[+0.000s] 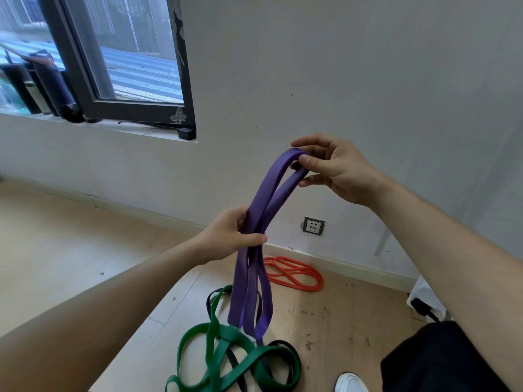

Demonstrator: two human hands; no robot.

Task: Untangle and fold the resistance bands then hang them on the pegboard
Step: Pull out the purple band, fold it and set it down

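In the head view, the long flat purple rubber resistance band is hanging in the air in front of the pale wall, doubled into several strands. The right hand is pinching its top fold between thumb and curled fingers, while the left hand is gripping the gathered strands lower down, thumb across the front. The band's lower loops are dangling just above the light wooden floor, partly covering a tangle lying there: a wide green rubber band is twisting through a thinner black band, and the bottom edge of the frame is cutting both off. Further back, a thin orange band is lying coiled beside the skirting, with a white wall socket sitting above it. A dark-framed window is occupying the upper left, with dark cylindrical containers standing on its sill, too blurred to identify. At the lower right, a white shoe and a black trouser leg are showing only in part, and something white and black at the right edge is too cropped to make out. How the purple strands are crossing inside the left hand is hidden by the fingers.
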